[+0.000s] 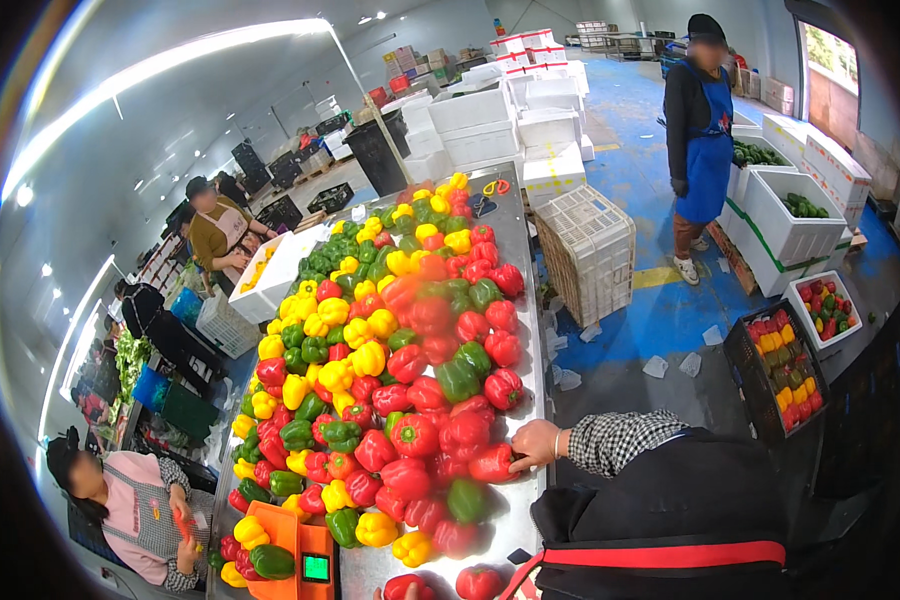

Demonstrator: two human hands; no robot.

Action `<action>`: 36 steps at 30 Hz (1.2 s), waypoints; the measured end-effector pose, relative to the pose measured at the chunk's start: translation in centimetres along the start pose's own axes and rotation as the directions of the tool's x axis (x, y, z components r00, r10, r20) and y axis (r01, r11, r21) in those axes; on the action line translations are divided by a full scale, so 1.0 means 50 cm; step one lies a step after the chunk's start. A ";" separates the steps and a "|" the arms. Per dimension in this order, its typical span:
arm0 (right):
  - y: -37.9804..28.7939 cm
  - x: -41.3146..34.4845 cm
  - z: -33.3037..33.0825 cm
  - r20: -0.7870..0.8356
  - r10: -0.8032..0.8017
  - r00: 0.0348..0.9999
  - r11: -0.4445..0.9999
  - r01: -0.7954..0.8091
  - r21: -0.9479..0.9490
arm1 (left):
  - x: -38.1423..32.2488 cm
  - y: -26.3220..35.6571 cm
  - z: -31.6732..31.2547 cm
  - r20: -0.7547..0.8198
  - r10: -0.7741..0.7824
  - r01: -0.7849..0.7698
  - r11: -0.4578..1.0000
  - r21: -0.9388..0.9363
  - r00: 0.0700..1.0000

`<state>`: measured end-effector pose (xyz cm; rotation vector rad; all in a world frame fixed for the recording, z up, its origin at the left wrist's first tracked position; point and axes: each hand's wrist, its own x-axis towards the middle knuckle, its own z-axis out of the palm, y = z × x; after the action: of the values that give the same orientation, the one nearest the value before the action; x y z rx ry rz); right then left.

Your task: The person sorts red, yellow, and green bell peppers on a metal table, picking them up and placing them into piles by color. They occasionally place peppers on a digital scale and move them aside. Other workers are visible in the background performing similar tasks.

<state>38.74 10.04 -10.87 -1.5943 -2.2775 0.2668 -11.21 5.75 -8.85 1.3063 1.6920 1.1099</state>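
Note:
Red, yellow and green bell peppers point(412, 435) cover much of a metal table point(529, 330). My right hand point(536, 444) reaches over the table's edge, fingers on a red bell pepper point(493, 463) at the side of the pile. At the bottom rim of the view, only the fingertips of my left hand point(412, 590) show, against another red bell pepper point(401, 586). A further red bell pepper point(479, 583) lies just right of it. An orange digital scale point(315, 536) stands at the lower left of the table with several mixed peppers on its tray.
Orange-handled scissors point(496, 187) lie at the table's far end. Beside the table stands a white plastic crate point(589, 251). A black crate point(742, 367) of bagged peppers is on the floor at right. A co-worker in a blue apron point(709, 165) stands beyond; another point(142, 510) is across the table.

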 end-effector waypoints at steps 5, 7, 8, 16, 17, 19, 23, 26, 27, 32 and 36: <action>-0.004 -0.003 -0.008 0.017 0.028 0.999 0.999 -0.027 -0.022 | 0.022 0.056 -0.029 0.323 0.131 0.291 0.212 -0.933 0.937; -0.005 -0.003 -0.014 0.035 0.036 0.999 0.999 -0.035 -0.019 | -0.024 0.093 -0.067 0.255 0.244 0.293 -0.137 -0.946 0.936; -0.005 -0.003 -0.016 0.012 0.008 1.000 1.000 -0.007 -0.018 | -0.057 0.110 -0.088 0.202 0.265 0.260 -0.206 -0.943 0.943; -0.001 0.006 -0.015 -0.061 -0.074 0.995 0.996 0.071 -0.044 | -0.150 0.119 -0.026 -0.024 -0.377 -0.139 -0.280 -0.950 0.926; 0.000 0.005 -0.014 -0.058 -0.075 0.996 0.997 0.072 -0.041 | -0.160 0.120 -0.015 0.060 -0.458 -0.079 -0.279 -0.957 0.887; 0.003 0.006 -0.009 -0.063 -0.073 0.995 0.996 0.071 -0.045 | -0.173 0.133 -0.013 0.088 -0.455 -0.022 -0.230 -0.973 0.886; 0.009 0.005 0.002 -0.070 -0.088 0.994 0.995 0.084 -0.061 | -0.152 0.165 -0.076 -0.063 0.036 -0.060 -0.066 -0.996 0.997; 0.010 0.005 0.005 -0.051 -0.066 0.996 0.996 0.063 -0.060 | -0.145 0.155 -0.094 -0.144 0.160 -0.148 0.017 -0.989 0.977; 0.010 0.004 0.004 -0.049 -0.063 0.997 0.997 0.061 -0.055 | -0.148 0.145 -0.079 -0.095 0.147 -0.098 0.014 -0.995 0.985; 0.007 0.005 -0.002 -0.066 -0.071 0.995 0.995 0.067 -0.067 | -0.181 0.125 -0.031 0.034 -0.489 -0.058 -0.171 -0.984 0.872; 0.006 0.005 -0.001 -0.052 -0.068 0.996 0.995 0.063 -0.077 | -0.159 0.148 -0.061 0.008 -0.316 -0.047 -0.166 -0.985 0.949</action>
<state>38.96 10.37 -10.89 -1.5399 -2.3181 0.1205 -9.50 -1.75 -0.59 -0.1654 0.4385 1.8527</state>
